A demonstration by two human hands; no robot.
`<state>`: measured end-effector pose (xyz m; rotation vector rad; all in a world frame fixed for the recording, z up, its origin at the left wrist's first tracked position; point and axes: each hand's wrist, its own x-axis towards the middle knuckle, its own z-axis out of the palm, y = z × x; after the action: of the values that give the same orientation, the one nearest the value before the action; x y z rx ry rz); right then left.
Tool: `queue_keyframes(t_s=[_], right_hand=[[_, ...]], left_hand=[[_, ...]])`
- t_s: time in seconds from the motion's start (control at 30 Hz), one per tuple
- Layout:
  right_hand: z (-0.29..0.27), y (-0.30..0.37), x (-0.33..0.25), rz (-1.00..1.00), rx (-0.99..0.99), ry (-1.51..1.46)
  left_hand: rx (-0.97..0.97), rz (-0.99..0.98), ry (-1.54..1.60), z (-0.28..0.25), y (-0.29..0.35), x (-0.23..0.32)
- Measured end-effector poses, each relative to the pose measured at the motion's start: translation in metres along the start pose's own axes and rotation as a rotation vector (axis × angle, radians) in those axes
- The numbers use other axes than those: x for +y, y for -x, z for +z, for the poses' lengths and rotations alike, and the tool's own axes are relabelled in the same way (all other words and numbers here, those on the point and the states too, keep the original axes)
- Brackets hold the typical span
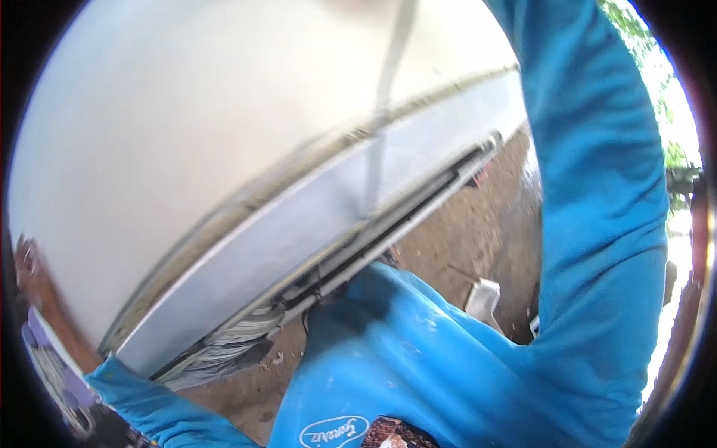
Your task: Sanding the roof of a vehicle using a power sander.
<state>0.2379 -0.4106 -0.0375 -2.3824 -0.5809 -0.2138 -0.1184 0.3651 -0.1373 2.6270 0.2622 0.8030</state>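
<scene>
A large, smooth white panel [202, 119] fills the upper left, tilted in front of me. Along its lower edge runs a dirty yellow-brown seam, then a silver-grey side face [246, 261]. My left hand [30, 267] lies at the panel's far left, its fingers stretched out against the surface. My right arm reaches up in a blue sleeve [597, 172]. At the top edge a blurred brown patch, probably my right hand [360, 6], is mostly cut off, so its fingers cannot be made out. A blurred grey strip [388, 75] runs down from there across the panel.
Below the side face is a dark slotted rail [418, 213], with a crumpled grey bundle [235, 340] at its lower end. Bare brown ground [455, 239] holds a white piece [483, 299]. Purple-and-white things [63, 373] stand at lower left. Green foliage shows far right.
</scene>
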Motion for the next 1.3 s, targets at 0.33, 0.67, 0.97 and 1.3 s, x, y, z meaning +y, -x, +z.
queue_keyframes(t_s=[0.33,0.67,0.97,1.3], right_hand=[[0.015,0.015,-0.106,0.138,-0.145,0.066],[0.190,0.004,-0.338,-0.344,-0.293,-0.012],[0.310,-0.001,-0.517,-0.682,-0.546,-0.174],[0.399,-0.052,-0.558,-0.872,-0.765,-0.290]], left_hand=[[0.126,-0.104,-0.027,0.012,0.017,0.094],[0.352,-0.088,0.044,0.016,0.021,0.110],[0.956,0.017,-0.091,0.001,0.018,0.122],[0.997,-0.081,0.001,-0.027,0.060,0.169]])
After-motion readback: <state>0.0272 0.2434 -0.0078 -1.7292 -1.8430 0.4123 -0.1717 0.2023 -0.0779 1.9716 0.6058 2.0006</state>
